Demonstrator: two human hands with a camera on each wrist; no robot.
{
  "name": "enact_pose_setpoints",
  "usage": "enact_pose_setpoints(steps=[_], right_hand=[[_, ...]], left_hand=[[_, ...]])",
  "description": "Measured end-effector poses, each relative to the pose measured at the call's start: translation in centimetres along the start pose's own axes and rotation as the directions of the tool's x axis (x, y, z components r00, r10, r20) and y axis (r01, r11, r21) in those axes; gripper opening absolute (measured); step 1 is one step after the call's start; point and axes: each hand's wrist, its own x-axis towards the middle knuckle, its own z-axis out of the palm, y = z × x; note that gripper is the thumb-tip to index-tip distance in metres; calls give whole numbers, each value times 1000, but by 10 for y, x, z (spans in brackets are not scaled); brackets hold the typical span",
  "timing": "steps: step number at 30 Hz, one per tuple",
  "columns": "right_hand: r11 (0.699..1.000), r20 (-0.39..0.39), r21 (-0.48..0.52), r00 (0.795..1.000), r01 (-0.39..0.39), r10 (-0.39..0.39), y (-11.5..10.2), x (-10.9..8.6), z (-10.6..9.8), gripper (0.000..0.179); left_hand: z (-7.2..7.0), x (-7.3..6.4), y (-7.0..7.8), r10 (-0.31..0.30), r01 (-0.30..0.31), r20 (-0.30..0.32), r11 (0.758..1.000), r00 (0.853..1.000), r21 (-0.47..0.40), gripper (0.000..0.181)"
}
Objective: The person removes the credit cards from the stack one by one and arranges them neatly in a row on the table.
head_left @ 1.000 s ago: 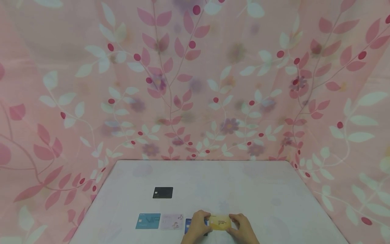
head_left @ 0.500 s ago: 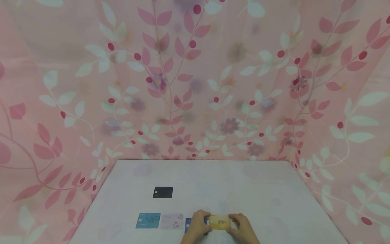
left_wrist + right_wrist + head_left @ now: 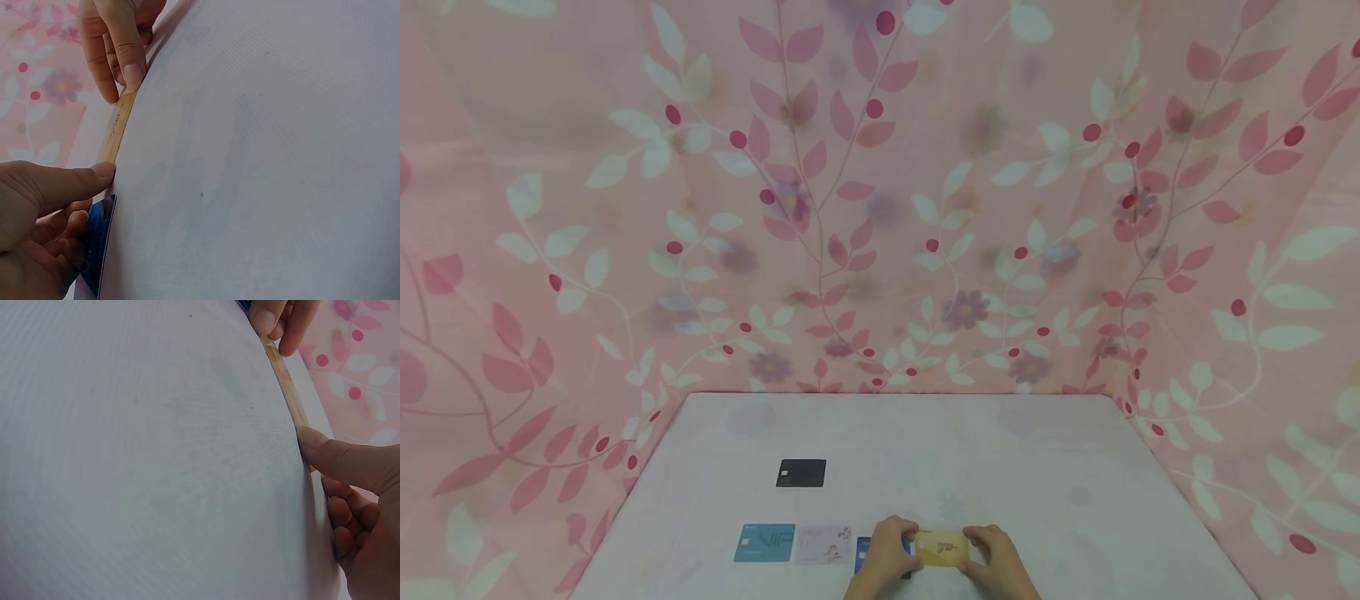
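A yellow card (image 3: 942, 547) with small dark print lies near the front of the table, between my two hands. My left hand (image 3: 891, 552) pinches its left end with thumb and fingers, while my right hand (image 3: 998, 560) does the same at the right end. In the left wrist view the yellow card (image 3: 117, 128) appears edge-on, close against the white surface. Beneath my left hand is a dark blue card (image 3: 862, 553), mostly covered in the head view; its corner, the blue card (image 3: 99, 240), shows beside the curled fingers in the left wrist view.
Left of the blue card, in the same row, lie a pale floral card (image 3: 823, 544) and a teal card marked VIP (image 3: 765, 543). A black card (image 3: 801, 472) sits farther back. Pink floral curtain (image 3: 880, 208) surrounds the white table (image 3: 1022, 450) on the back and sides.
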Motion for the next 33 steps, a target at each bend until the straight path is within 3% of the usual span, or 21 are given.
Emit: enact_pose_setpoints(steps=[10, 17, 26, 33], right_hand=[[999, 18, 15, 999, -42, 42, -2, -1, -2, 50], [1000, 0, 7, 1000, -7, 7, -3, -4, -2, 50], [998, 15, -12, 998, -67, 68, -6, -2, -2, 48], [999, 21, -19, 999, -38, 39, -4, -3, -3, 47]], left_hand=[[-2, -1, 0, -1, 1, 25, 1000, 1000, -10, 42], [-8, -2, -1, 73, -73, 59, 997, 996, -9, 43], [-11, -4, -7, 127, -125, 111, 992, 986, -21, 53], [-16, -7, -6, 114, -102, 166, 991, 979, -82, 57]])
